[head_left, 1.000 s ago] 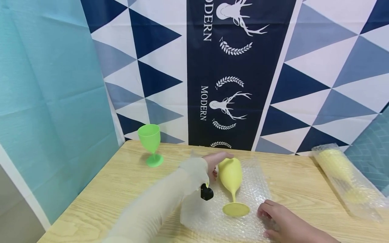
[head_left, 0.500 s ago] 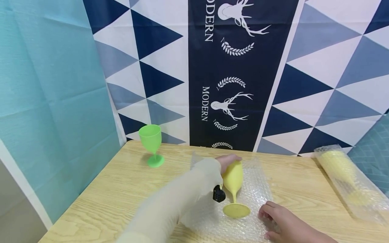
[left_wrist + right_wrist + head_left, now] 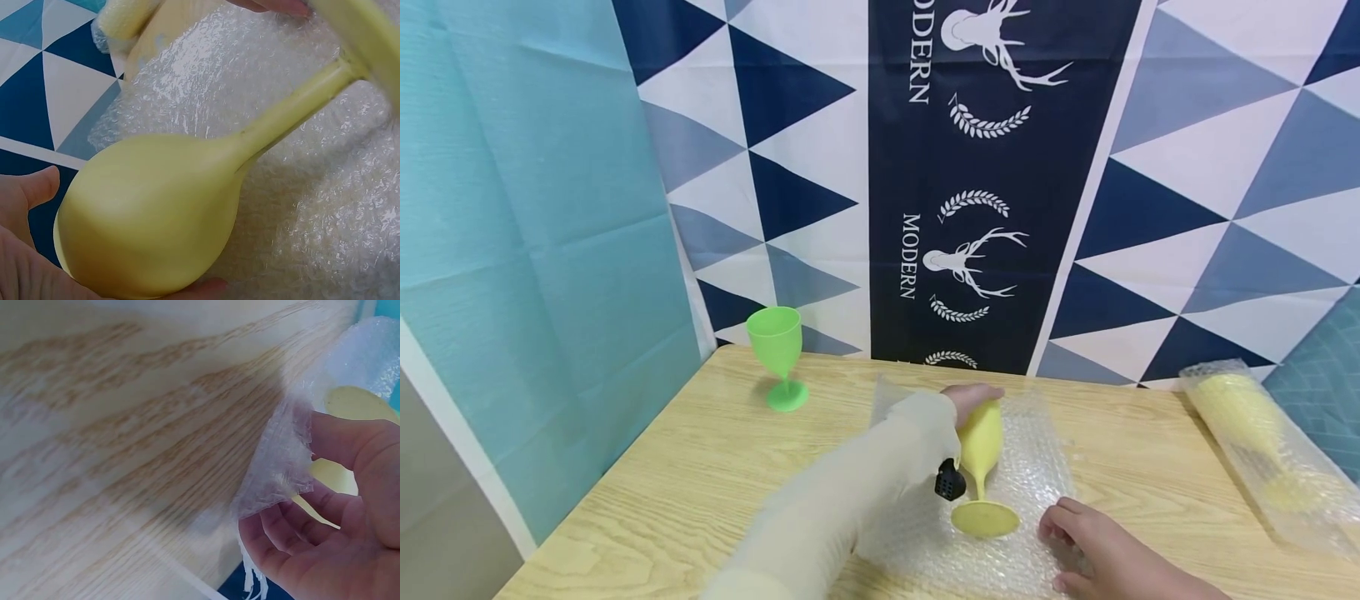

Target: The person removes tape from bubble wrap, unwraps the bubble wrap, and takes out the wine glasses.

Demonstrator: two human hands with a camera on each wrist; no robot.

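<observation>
A yellow plastic goblet (image 3: 982,442) lies on its side on a sheet of bubble wrap (image 3: 1033,454), its foot toward me. My left hand (image 3: 970,400) holds its bowl from the left and far end. In the left wrist view the goblet's bowl (image 3: 150,212) rests against the palm, with the thumb sticking up beside it and fingertips under it. At the sheet's right edge, my right hand (image 3: 1093,546) grips the bubble wrap. The right wrist view shows the sheet's edge (image 3: 278,456) between thumb and curled fingers.
A green goblet (image 3: 777,354) stands upright at the table's back left. On the right lies another yellow goblet wrapped in bubble wrap (image 3: 1262,442). A patterned cloth (image 3: 805,125) hangs behind the wooden table (image 3: 700,475), and a teal cloth hangs along the left.
My left hand and forearm have moved right, bringing the palm against the goblet's bowl. The right hand keeps its place at the sheet's edge. The view has shifted slightly.
</observation>
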